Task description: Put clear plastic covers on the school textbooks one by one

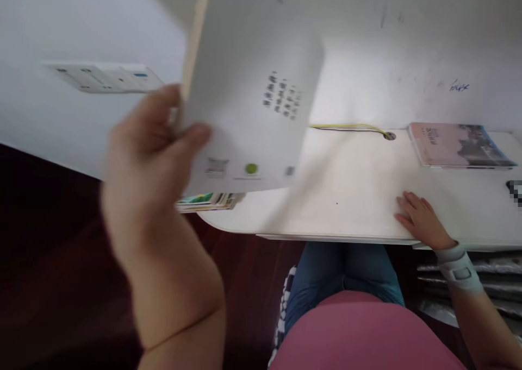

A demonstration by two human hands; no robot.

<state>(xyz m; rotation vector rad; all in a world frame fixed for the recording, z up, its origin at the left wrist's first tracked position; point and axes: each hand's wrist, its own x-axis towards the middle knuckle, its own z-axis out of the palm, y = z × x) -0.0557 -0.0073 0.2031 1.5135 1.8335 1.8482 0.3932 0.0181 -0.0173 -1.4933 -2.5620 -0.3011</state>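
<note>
While the right hand (419, 218) lies palm down near the front edge of the white surface (346, 185), the left hand (142, 152) has a pale book (248, 120) up in the air, over the left end of that surface and near the wall. Its fingers are clamped on the book's left edge, thumb across the printed cover and the others tucked behind. Taking it by one side leaves most of the cover unhidden, though I'd guess the weight then pulls on the wrist, hence a firm pinch. The hand and book are blurred from where I stand, so I can't tell whether that cream edge is spine or pages.

The right hand's fingers are slightly spread with nothing in them, perhaps just steadying the person. Below the raised book, a pile of colourful books (204, 200) peeks out, partly hidden by it. Off to the right, pink-covered books (459, 144) sit against the back panel, leaving the front free for the resting palm. A yellow cable (346, 125) runs along the back into a round hole (390, 136), which presumably keeps it out of the way.
</note>
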